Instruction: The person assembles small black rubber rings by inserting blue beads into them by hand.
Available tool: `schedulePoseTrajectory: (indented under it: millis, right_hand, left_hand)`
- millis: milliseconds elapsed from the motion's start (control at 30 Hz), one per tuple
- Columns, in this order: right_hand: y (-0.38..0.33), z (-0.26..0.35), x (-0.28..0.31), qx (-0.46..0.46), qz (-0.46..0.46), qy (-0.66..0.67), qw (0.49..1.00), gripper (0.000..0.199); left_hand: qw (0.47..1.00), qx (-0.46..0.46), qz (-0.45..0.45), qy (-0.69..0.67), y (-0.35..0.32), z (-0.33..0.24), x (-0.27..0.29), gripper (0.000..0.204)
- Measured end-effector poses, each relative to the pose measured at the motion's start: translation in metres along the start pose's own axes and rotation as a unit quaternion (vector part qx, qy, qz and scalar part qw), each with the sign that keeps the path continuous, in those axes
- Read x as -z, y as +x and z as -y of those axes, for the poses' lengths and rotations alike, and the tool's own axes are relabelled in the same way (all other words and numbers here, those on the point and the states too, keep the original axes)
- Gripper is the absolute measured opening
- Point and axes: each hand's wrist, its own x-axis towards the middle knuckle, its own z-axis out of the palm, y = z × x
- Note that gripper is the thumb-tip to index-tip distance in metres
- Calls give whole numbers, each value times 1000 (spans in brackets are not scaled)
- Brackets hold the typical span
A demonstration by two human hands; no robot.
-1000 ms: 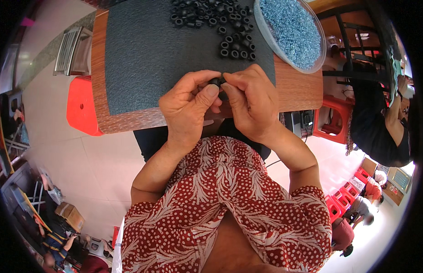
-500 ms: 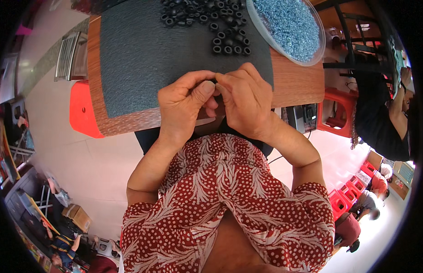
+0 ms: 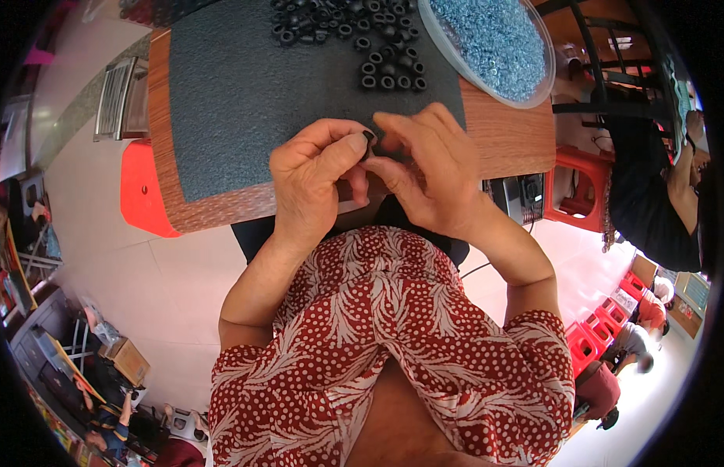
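Observation:
My left hand (image 3: 311, 167) pinches a small black ring-shaped piece (image 3: 369, 143) between thumb and forefinger, just above the near part of a dark grey mat (image 3: 245, 109). Close on its right is my right hand (image 3: 440, 171), thumb and forefinger spread apart, the thumb tip by the lower edge of the piece. Whether that thumb touches it I cannot tell. Farther off on the mat lie several similar black pieces (image 3: 387, 82) grouped with their openings up, and behind them a loose heap (image 3: 315, 22).
A round clear tub (image 3: 449, 58) full of tiny pale-blue beads (image 3: 494, 47) stands at the far right of the wooden table (image 3: 502, 144). Red stools (image 3: 148, 191) are by the table's sides. Another person in black (image 3: 650, 179) is at the right.
My right hand has opened and drawn back to the right from the pinch. The black piece, mostly hidden before, now shows in my left fingers.

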Motion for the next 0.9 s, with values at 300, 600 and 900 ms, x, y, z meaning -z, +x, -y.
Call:
schedulePoseTrajectory:
  millis: [300, 600, 900]
  right_hand:
    - [15, -4, 0, 23, 97, -77, 992, 40]
    - [16, -15, -10, 124, 57, -155, 979, 26]
    - [10, -22, -9, 152, 56, -165, 973, 24]
  left_hand:
    - [1000, -2, -22, -6, 2, 0, -4, 17]
    - [999, 1, -41, -32, 5, -1, -4, 19]
    - [994, 96, 58, -15, 1, -5, 10, 26]
